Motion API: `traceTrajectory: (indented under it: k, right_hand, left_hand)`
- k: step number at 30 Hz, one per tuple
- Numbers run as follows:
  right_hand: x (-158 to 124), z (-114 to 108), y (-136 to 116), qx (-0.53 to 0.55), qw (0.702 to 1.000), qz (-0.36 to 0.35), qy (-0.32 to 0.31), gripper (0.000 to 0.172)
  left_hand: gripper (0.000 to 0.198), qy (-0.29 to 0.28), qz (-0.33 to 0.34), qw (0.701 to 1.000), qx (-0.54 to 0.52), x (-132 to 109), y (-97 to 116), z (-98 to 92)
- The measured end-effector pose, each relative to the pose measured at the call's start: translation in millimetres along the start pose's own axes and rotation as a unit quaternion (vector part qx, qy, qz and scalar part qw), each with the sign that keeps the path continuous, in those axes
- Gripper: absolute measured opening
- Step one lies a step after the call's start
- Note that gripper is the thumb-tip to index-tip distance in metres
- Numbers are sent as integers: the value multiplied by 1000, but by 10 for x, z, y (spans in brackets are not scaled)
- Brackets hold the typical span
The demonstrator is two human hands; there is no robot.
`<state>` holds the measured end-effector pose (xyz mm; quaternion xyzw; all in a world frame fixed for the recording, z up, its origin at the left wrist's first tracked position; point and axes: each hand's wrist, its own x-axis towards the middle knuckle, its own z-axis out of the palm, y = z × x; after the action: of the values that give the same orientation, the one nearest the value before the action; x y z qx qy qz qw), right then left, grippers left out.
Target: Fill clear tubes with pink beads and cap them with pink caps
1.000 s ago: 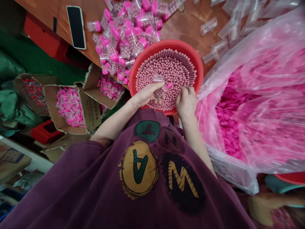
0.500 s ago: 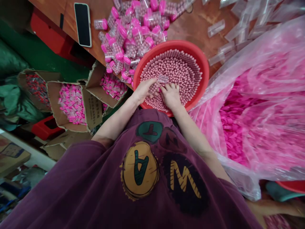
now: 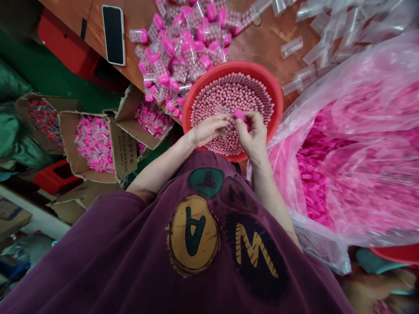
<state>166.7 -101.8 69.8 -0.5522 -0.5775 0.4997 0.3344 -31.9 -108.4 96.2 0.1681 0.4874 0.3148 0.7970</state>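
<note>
Over the near side of the red basin [image 3: 277, 104], both hands meet just above the pink beads [image 3: 232, 89] that fill it. The left hand [image 3: 207, 129] has its grip closed lightly round a small clear vial [image 3: 225, 123], fingertips on its sides. The right hand [image 3: 254, 137] pinches a pink cap [image 3: 240, 114] between thumb and forefinger, right at the vial's end. Whether the cap touches the mouth I can't quite tell, since the plastic is so clear against the beads. The vial looks thin-walled, light and rather slick. It seems stiff enough to hold by its flanks, yet likely to crack or squirt free under a hard squeeze, so a hold round the middle seems best. The cap is tiny, smooth and easy to fumble. On the tabletop [image 3: 262, 39] a heap of capped vials [image 3: 183, 48] lies against the basin's far left rim. Empty vials [image 3: 314, 39] are scattered to the right, and a phone [image 3: 113, 29] lies well apart by the left edge. A big plastic bag [image 3: 353, 144] of pink caps crowds the basin and the right forearm, the one thing likely to hamper that arm. Open cardboard boxes [image 3: 126, 150] sit lower down on the left.
</note>
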Motion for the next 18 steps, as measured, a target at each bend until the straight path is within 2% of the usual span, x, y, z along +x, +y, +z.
traceTrajectory:
  k: [3,6,8,11,18]
  right_hand:
    - [-53,-72,-162,-23,999,-30,-14,37]
    - [-102,-129,-215,-28,998,-59,18,33]
    - [-125,-160,-228,-24,998,-54,35,37]
    - [-140,-197,-263,-42,998,-47,15,46]
    - [-181,-273,-415,-113,993,-31,-16,35]
  left_hand:
    - [36,-7,24,1000,1,-24,-28,25]
    - [40,-9,24,1000,4,-39,-44,20]
    - [44,-11,19,1000,5,-43,-49,16]
    - [43,-19,18,1000,1,-46,-52,20]
    - [38,-24,16,999,-15,-57,-68,45]
